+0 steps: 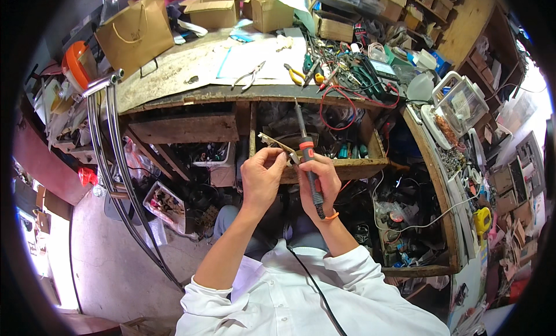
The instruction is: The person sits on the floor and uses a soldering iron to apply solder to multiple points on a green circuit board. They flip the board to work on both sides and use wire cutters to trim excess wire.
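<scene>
Over the open drawer [359,167], left hand [263,177] pinches a thin strip [279,144]; right hand [322,177] wraps a soldering iron [306,145], tip pointing away. Strip looks light, stiff, maybe brittle: take by edges. Iron probably light; grip handle [317,192] only.

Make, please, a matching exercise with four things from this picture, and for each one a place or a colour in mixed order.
1. soldering iron
2. paper bag
3. orange band
4. yellow-handled pliers

A. around the right wrist
B. lying on the bench
C. in the right hand
D. brown

Right pairs: 1-C, 2-D, 3-A, 4-B
</scene>
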Motion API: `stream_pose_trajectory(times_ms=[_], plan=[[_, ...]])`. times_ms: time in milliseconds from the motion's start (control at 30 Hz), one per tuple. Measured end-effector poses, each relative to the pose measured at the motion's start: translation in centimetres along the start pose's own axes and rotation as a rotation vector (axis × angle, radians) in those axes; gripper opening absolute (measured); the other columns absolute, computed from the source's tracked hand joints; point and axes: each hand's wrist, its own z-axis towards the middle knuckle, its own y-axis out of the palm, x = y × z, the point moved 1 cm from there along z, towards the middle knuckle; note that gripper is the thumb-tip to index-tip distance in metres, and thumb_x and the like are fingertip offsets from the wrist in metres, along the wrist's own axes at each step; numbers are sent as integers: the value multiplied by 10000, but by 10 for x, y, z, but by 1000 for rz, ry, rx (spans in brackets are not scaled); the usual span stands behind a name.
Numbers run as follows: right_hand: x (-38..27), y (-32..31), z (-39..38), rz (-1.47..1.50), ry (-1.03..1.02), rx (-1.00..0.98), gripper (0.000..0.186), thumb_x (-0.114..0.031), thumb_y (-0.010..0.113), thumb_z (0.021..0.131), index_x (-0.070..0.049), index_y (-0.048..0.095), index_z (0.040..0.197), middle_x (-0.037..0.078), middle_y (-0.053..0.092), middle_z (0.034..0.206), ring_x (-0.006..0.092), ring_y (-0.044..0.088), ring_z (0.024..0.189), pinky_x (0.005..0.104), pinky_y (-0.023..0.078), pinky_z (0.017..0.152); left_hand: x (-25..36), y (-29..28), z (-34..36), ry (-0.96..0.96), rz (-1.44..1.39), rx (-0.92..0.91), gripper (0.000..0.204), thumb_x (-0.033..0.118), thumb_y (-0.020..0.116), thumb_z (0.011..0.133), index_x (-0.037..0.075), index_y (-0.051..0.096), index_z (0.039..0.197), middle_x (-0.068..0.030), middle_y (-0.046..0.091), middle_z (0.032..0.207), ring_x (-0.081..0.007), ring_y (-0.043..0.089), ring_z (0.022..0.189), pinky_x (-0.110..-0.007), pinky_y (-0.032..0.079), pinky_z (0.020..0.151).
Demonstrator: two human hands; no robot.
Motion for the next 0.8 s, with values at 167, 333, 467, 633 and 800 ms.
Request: stream_pose_trajectory(times_ms=[167, 333, 467, 633, 800], plan=[[1, 3, -10, 30, -72, -153, 363, 122, 725, 689, -63, 692, 1000, 123, 668, 1026, 241, 661, 885, 295, 528, 739, -9, -10, -10, 40, -132, 65, 89, 12, 660, 910, -22, 667, 992, -42, 715, 883, -86, 661, 798, -244, 535, 722], [3, 7, -22, 21, -96, -258, 307, 73, 759, 721, -66, 684, 985, 143, 678, 1051, 253, 673, 889, 315, 542, 767, -30, -23, -16, -55, -407, 36, 123, -50, 627, 929, -2, 588, 1035, -64, 667, 918, -113, 664, 811, -263, 585, 741], [-3, 12, -20, 104, -34, -285, 331, 39, 790, 725, -78, 681, 1015, 140, 674, 1044, 280, 680, 894, 328, 559, 754, -41, -34, -17, -85, -496, 20, 150, -29, 636, 933, 7, 583, 1069, -57, 655, 957, -119, 660, 830, -266, 584, 738], [-15, 3, -13, 213, 57, -247, 341, 29, 765, 795, -48, 648, 1107, 137, 684, 1045, 234, 696, 911, 312, 556, 794, -53, -47, -15, -119, -653, -6, 174, 9, 646, 942, 13, 581, 1104, -59, 650, 995, -124, 661, 866, -273, 581, 763], [-22, -19, -31, 565, 483, -114, 324, -24, 661, 921, 38, 556, 1221, 144, 692, 1070, 161, 683, 952, 296, 571, 837, -57, -53, -16, -163, -759, -36, 183, 2, 647, 936, 13, 573, 1103, -50, 649, 991, -122, 662, 888, -268, 558, 821]])
